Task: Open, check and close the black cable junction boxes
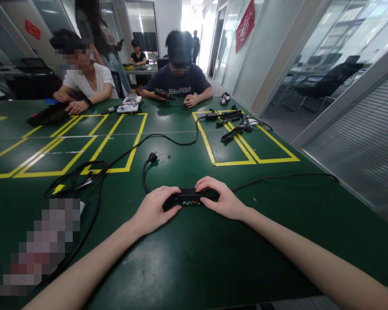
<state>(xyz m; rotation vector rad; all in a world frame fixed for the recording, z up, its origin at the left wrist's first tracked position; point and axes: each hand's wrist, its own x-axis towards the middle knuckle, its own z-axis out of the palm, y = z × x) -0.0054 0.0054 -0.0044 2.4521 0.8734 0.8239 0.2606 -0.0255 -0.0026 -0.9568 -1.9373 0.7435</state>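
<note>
A black power adapter (190,195) rests on the green table between my hands, with part of its green circuit board and a copper-coloured coil showing along the near side. My left hand (157,208) grips its left end, thumb in front and fingers behind. On the right end, my right hand (220,200) pinches it in the same way. One black cord runs from the left end to a two-pin plug (153,157) lying beyond my left hand. Another black cable (284,176) stretches off to the right from behind my right hand.
Coiled black cable (84,176) lies on the left beside a blurred-out long object (48,241). Yellow tape (234,163) marks rectangles on the green table (181,267). Black adapters and cords (234,129) lie at the far right. Two people sit opposite, one holding a dark tool (164,94).
</note>
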